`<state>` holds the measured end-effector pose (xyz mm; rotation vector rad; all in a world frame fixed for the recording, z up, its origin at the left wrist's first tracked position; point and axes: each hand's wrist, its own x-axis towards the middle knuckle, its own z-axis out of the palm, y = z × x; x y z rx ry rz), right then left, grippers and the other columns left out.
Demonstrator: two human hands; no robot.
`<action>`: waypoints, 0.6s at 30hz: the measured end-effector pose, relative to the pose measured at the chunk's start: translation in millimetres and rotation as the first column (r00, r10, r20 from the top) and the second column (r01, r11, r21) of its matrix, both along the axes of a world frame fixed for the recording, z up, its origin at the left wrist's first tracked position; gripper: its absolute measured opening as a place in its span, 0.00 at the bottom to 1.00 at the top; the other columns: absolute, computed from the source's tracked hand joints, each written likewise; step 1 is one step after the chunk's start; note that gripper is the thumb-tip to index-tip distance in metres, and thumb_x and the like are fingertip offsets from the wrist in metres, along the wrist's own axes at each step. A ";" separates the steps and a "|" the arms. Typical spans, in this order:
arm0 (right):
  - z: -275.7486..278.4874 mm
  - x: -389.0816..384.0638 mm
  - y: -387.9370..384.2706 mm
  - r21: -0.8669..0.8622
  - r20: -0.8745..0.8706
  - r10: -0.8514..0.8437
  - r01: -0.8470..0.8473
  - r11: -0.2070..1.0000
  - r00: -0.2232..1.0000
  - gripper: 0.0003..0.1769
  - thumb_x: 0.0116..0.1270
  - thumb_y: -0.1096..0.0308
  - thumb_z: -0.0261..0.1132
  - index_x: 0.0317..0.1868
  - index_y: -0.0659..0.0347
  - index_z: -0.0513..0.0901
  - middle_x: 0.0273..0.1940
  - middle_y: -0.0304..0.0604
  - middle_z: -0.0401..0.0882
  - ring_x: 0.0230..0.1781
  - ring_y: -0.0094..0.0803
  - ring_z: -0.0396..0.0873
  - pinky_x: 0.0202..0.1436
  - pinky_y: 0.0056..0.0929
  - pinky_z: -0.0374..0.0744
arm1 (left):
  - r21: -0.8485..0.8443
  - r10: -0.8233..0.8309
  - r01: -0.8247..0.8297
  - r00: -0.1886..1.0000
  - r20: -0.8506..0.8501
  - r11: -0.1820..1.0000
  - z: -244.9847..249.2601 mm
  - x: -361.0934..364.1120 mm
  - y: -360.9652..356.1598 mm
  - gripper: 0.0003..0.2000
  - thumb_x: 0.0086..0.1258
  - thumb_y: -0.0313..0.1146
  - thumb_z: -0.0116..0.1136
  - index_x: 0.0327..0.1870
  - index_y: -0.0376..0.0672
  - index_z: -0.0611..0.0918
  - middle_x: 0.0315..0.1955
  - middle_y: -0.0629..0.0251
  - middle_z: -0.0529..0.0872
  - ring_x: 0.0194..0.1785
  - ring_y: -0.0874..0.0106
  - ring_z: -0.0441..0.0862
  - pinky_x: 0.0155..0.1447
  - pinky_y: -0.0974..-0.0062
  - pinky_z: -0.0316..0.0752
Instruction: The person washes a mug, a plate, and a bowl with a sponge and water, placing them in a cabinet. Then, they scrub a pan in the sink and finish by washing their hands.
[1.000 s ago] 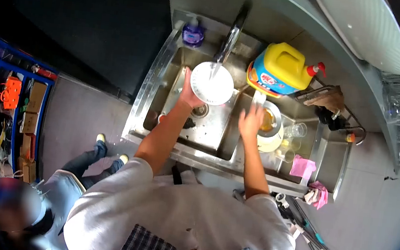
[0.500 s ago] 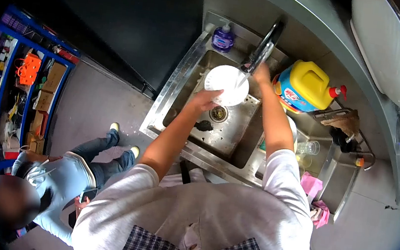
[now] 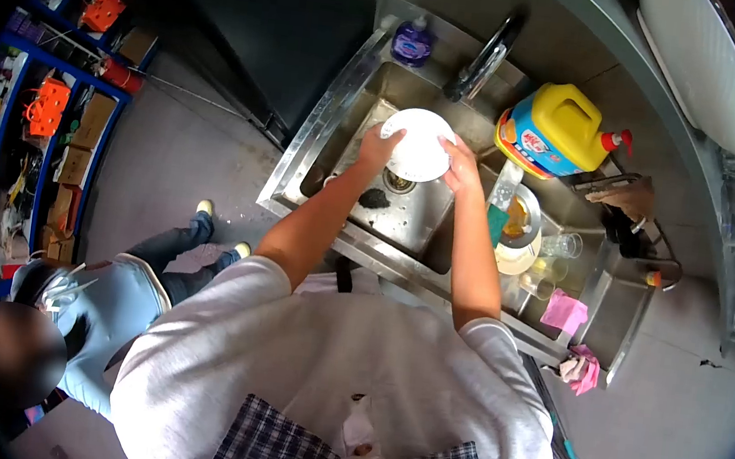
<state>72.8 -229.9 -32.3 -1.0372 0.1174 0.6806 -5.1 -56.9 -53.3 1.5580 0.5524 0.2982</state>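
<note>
A round white plate [image 3: 419,145] is held level over the left basin of the steel sink [image 3: 411,227]. My left hand [image 3: 380,148] grips its left edge, and my right hand [image 3: 462,164] has hold of the right edge, thumbs lying on top. Just beyond the plate stands the black and chrome faucet [image 3: 484,61], with no stream visible from it. Below, the drain [image 3: 398,181] is partly covered by the plate, and a dark clump [image 3: 375,199] rests on the basin floor.
Purple soap bottle [image 3: 412,44] and a yellow detergent jug [image 3: 553,131] stand behind the sink. The right basin holds stacked dishes [image 3: 519,233], glasses [image 3: 561,245] and a pink cloth [image 3: 566,313]. Another person [image 3: 108,318] is at the left, near blue shelving [image 3: 91,148].
My right hand has come down from the faucet and taken the plate's right edge. The water stream seen before is gone. My left hand keeps its hold on the plate.
</note>
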 end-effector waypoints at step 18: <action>16.6 26.9 15.3 -0.332 0.398 -0.050 0.195 0.923 0.916 0.20 0.62 0.71 0.63 0.55 0.67 0.77 0.47 0.48 0.83 0.45 0.38 0.81 0.50 0.31 0.77 | -0.713 0.015 0.118 0.984 0.177 0.692 9.7 4.4 6.6 0.20 0.63 0.29 0.64 0.55 0.33 0.75 0.46 0.58 0.83 0.47 0.69 0.82 0.46 0.74 0.78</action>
